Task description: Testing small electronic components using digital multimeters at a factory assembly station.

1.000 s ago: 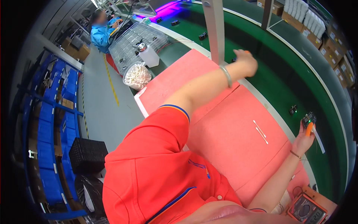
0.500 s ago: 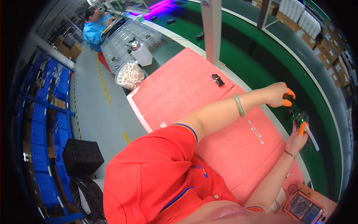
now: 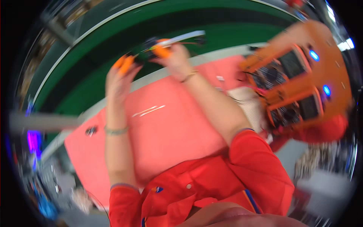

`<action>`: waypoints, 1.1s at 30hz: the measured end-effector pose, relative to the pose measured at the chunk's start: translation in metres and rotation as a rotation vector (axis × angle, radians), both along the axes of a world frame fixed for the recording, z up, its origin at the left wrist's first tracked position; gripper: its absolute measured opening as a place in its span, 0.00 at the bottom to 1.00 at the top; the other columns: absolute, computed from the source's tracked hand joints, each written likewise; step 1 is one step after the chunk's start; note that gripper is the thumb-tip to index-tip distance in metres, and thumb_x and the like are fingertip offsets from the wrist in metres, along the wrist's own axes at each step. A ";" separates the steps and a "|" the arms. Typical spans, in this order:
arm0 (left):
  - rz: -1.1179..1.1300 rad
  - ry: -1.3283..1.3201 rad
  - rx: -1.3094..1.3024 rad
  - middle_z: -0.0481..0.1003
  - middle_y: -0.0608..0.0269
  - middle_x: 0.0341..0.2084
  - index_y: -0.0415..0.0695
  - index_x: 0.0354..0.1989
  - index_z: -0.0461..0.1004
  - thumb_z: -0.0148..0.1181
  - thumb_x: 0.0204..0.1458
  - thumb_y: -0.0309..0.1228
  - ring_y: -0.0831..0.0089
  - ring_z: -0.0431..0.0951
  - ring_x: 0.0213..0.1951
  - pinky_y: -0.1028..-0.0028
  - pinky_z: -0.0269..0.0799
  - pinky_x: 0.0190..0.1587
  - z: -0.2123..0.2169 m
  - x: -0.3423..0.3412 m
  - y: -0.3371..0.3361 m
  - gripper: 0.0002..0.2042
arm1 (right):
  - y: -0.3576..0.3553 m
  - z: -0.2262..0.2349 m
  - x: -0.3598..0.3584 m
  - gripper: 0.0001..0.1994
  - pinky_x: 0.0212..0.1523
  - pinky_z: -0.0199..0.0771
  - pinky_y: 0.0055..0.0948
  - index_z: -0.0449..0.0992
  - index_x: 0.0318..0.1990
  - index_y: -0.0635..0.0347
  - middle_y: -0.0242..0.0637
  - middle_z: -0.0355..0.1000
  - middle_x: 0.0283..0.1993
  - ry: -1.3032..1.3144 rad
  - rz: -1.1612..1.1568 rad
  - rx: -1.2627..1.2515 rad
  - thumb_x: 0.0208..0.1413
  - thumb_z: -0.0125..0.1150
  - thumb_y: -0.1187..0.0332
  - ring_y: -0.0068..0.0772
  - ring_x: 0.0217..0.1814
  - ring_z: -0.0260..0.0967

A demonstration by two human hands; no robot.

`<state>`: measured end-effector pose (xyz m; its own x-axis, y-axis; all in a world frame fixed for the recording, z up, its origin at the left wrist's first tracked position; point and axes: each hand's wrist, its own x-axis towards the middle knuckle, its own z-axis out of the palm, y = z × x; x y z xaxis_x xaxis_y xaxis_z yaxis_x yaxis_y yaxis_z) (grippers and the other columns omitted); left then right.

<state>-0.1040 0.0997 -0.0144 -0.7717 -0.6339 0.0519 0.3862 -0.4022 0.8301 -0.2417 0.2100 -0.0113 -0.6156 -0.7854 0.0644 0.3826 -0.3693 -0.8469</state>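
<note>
**Both hands on small dark part over green belt**

Blurred frame. Left hand (image 3: pixel 120 77), orange fingertip covers, pinches one end of a small dark part (image 3: pixel 145 53). Right hand (image 3: pixel 174 57) grips the other end, with a white strip-like piece; exact grip unclear. Part sits above green conveyor (image 3: pixel 94 68), beyond pink mat (image 3: pixel 162 132). Orange trays (image 3: pixel 302 75) at right hold dark components.

We see a small dark part (image 3: pixel 145 51), blurred, held above the green belt between both hands' orange-tipped fingers; a slim white-and-orange tool (image 3: pixel 180 39) lies level, just right.
</note>
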 end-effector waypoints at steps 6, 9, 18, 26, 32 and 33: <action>-0.036 -0.121 -0.074 0.69 0.60 0.38 0.36 0.45 0.64 0.48 0.50 0.25 0.73 0.69 0.41 0.69 0.63 0.49 0.012 -0.011 0.020 0.13 | 0.010 0.004 0.002 0.12 0.36 0.73 0.26 0.66 0.41 0.64 0.37 0.67 0.36 -0.025 -0.022 -0.053 0.47 0.54 0.77 0.26 0.38 0.67; -0.112 -0.109 -0.109 0.69 0.61 0.39 0.36 0.45 0.65 0.48 0.51 0.25 0.73 0.68 0.42 0.70 0.63 0.49 0.003 -0.007 0.013 0.13 | 0.009 0.003 0.007 0.11 0.34 0.73 0.24 0.66 0.39 0.64 0.37 0.67 0.36 0.015 -0.017 -0.036 0.45 0.55 0.76 0.26 0.36 0.68; -0.026 -0.176 -0.128 0.68 0.57 0.41 0.36 0.44 0.65 0.49 0.50 0.26 0.68 0.68 0.44 0.67 0.60 0.52 -0.003 0.000 0.004 0.13 | -0.004 -0.005 0.008 0.10 0.27 0.68 0.22 0.67 0.36 0.62 0.36 0.68 0.31 0.371 -0.142 0.208 0.45 0.57 0.71 0.22 0.29 0.67; 0.070 -0.259 -0.122 0.70 0.62 0.35 0.33 0.43 0.67 0.52 0.48 0.26 0.77 0.69 0.36 0.81 0.67 0.41 0.006 -0.007 0.008 0.14 | -0.001 -0.002 0.003 0.11 0.35 0.72 0.24 0.65 0.43 0.66 0.37 0.68 0.37 0.291 0.055 -0.032 0.53 0.48 0.70 0.26 0.38 0.68; 0.163 -0.353 -0.229 0.70 0.60 0.36 0.33 0.43 0.67 0.54 0.47 0.26 0.79 0.69 0.37 0.83 0.66 0.39 0.009 -0.005 0.012 0.15 | 0.002 0.000 0.010 0.12 0.36 0.71 0.21 0.64 0.44 0.66 0.36 0.67 0.37 0.370 0.136 0.118 0.53 0.49 0.70 0.24 0.38 0.67; 0.175 -0.354 -0.225 0.70 0.60 0.36 0.33 0.43 0.67 0.54 0.47 0.26 0.79 0.69 0.37 0.83 0.66 0.39 0.010 -0.005 0.013 0.15 | 0.002 0.001 0.011 0.12 0.36 0.70 0.20 0.64 0.44 0.66 0.36 0.67 0.37 0.373 0.141 0.127 0.53 0.49 0.69 0.24 0.38 0.67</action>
